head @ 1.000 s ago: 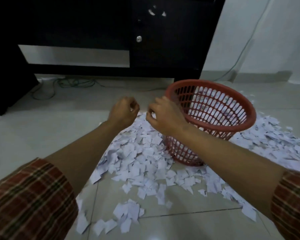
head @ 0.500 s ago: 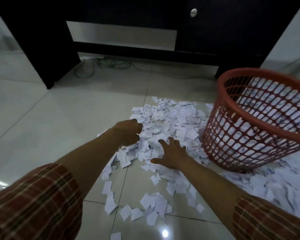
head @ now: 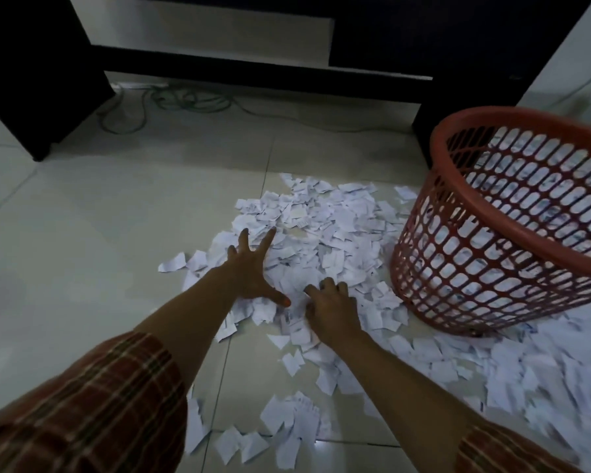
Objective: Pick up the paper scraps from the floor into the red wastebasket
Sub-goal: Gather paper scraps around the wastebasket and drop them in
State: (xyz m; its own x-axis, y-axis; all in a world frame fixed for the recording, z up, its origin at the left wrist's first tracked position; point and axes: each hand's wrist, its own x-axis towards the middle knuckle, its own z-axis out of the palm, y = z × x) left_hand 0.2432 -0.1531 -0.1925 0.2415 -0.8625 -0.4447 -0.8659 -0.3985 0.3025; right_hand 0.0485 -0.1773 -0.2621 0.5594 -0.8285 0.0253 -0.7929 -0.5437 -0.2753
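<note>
Nearest the camera, two plaid sleeves [head: 93,404] frame the bottom edge, with bare forearms reaching forward over a pale tiled floor [head: 82,233]. A small loose cluster of paper scraps [head: 321,240] lies between the forearms, and the main heap spreads ahead of it and off to the right.

Just beyond, the right hand [head: 333,307] sits knuckles-up on the near edge of the heap, its fingers curled down into the scraps; whether it actually clutches any paper cannot be told from this angle. Close beside it, the left hand [head: 253,271] lies flat on the heap's left edge with fingers splayed straight and the thumb pointing toward the right hand, pressing on the paper. Scraps lie under and all around both hands, with the thickest part just past the fingertips.

Right of the hands, well within the heap, stands the red wastebasket [head: 512,233], tilted in this view, white scraps showing through its lattice wall.

Farther back, green cables [head: 185,100] coil on the floor beneath a dark cabinet [head: 423,35].
</note>
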